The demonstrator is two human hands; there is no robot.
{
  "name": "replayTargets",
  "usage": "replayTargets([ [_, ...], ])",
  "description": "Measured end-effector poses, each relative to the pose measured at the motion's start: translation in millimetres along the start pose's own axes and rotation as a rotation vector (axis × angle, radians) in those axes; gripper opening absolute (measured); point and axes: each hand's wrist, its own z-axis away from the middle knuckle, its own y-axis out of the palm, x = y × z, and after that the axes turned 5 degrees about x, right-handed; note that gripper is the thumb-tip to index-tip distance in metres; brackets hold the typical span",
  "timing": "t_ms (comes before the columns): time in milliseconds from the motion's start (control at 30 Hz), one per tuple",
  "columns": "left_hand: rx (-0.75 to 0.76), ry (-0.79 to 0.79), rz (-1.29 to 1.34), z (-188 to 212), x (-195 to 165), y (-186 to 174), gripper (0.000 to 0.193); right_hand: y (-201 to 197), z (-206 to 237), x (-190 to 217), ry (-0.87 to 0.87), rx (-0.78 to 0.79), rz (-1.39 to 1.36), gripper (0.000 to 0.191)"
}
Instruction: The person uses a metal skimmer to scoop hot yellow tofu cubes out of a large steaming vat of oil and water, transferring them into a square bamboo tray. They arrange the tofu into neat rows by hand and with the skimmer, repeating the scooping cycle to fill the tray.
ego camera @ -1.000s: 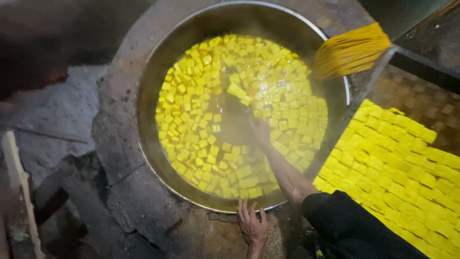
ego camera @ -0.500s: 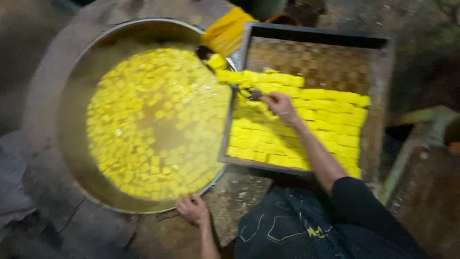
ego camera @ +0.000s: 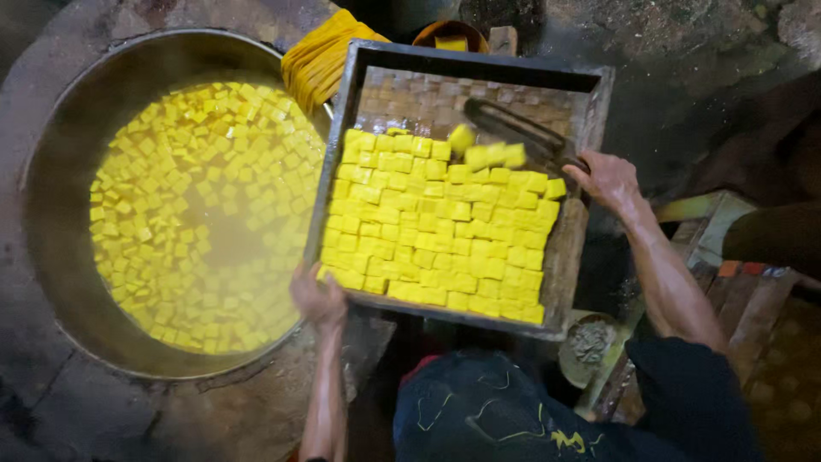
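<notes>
Tofu cubes point(ego camera: 436, 239) fill the tray point(ego camera: 479, 62); my right hand point(ego camera: 609, 178) grips a slotted ladle point(ego camera: 522, 128) over the far-right corner, my left hand point(ego camera: 318, 298) clasps the near-left corner.

Blurred cubes point(ego camera: 494, 154) near the tongs point(ego camera: 522, 133) (pan point(ego camera: 51, 171) cut off)

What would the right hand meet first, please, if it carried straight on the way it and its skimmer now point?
Probably the loose yellow cubes on the skimmer held by the right hand, then the tray's woven bottom; depth is unclear.
</notes>
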Motion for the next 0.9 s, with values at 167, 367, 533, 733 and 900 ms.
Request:
replayTargets([
  [167, 0.091, 0.126, 0.345, -73, -116, 80, 0.042, 2, 35, -35, -0.024, -0.131, 0.007, 0.038],
  [367, 0.387, 0.251, 0.288, -172, -233, 174, 0.047, -15, 74, -64, 0.046, -0.149, 0.142, 0.036],
  [533, 0.554, 0.331, 0.134, -208, -264, 207, 0.071, -29, 102, -57, 0.002, -0.155, 0.132, 0.035],
  [733, 0.718, 0.563, -0.341, -201, -266, 211, 0.034, -38, 110, -43, 0.005, -0.139, 0.141, 0.032],
  [900, 0.770, 0.551, -0.242, -166, -261, 197, 0.038, -42, 98, -36, -0.018, -0.164, 0.210, 0.029],
])
